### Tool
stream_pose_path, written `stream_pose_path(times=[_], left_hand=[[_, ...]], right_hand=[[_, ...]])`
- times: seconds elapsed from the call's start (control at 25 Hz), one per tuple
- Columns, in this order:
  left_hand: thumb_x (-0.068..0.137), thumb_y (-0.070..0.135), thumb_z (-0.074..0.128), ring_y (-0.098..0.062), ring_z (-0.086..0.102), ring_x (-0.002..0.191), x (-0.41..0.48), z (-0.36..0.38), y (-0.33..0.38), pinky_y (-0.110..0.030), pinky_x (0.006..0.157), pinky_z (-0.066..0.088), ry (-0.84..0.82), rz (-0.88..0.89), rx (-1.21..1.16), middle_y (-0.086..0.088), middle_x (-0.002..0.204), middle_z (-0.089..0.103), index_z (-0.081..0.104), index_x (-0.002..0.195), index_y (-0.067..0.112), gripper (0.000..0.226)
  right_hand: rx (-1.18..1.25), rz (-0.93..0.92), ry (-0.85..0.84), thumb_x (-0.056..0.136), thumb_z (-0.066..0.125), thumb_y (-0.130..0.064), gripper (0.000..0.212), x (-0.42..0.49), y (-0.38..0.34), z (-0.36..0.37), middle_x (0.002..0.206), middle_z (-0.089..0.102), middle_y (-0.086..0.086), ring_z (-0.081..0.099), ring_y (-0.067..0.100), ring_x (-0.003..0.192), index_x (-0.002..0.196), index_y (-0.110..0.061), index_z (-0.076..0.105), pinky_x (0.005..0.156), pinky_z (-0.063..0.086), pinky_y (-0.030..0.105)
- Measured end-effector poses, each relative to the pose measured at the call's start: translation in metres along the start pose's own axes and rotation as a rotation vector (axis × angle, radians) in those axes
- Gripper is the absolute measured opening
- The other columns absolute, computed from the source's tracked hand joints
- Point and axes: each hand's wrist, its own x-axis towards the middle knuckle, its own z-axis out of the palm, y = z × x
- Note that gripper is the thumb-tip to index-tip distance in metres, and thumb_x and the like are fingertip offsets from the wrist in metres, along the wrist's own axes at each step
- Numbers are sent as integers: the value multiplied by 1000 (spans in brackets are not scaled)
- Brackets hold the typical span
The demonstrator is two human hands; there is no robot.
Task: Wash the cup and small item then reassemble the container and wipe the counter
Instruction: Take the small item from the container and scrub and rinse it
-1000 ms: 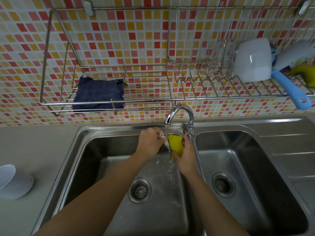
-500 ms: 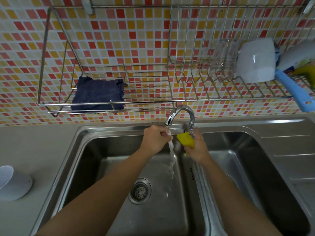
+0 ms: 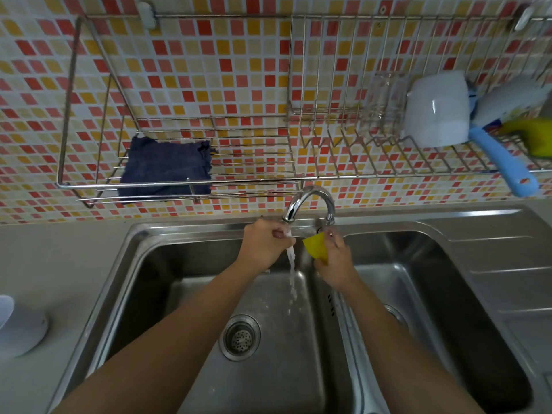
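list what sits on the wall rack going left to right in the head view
folded dark blue cloth → clear drinking glass → upturned white plastic cup → light blue plastic handle → yellow item at the right edge

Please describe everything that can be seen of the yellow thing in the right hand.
The yellow item is small, plain and opaque, seemingly plastic; its exact shape is unclear. The right hand grips it from the right and covers part of it. It is held tilted above the divider between the two basins, beside the running water, not under it, just below the faucet.

2 sink basins (image 3: 185,294), 1 yellow cup (image 3: 316,245)
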Motion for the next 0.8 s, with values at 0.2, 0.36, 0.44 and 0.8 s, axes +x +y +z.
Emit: stream_pose_path(times=[0.2,0.36,0.44,0.8], left_hand=[[76,13,73,2,52,59,-2,-4,-4,-2,61,35,-12,6,28,2,69,63,74,82,9,8],[82,15,68,-10,60,79,-2,-13,-13,-20,76,41,-12,-56,61,-1,84,69,70,85,10,6],[84,13,64,-14,58,80,-7,-18,-22,-23,75,41,-63,-68,122,-1,83,63,66,88,9,6],[87,17,57,-26,62,81,-60,-40,-49,-37,76,53,-230,-3,424,-14,90,65,53,84,15,6]], right_hand=[[-13,4,9,81,62,-9,80,-5,15,-7,154,15,13,28,37,133,147,-11,16,108,25,40],[104,25,187,78,60,-5,76,-28,7,5,136,39,24,44,42,115,144,-23,28,97,36,44],[242,75,198,82,56,-7,75,-49,2,17,122,50,25,53,40,103,145,-30,24,89,42,42],[33,-10,47,100,34,-25,32,-85,-53,22,92,66,23,63,38,85,108,-3,55,71,46,38]])
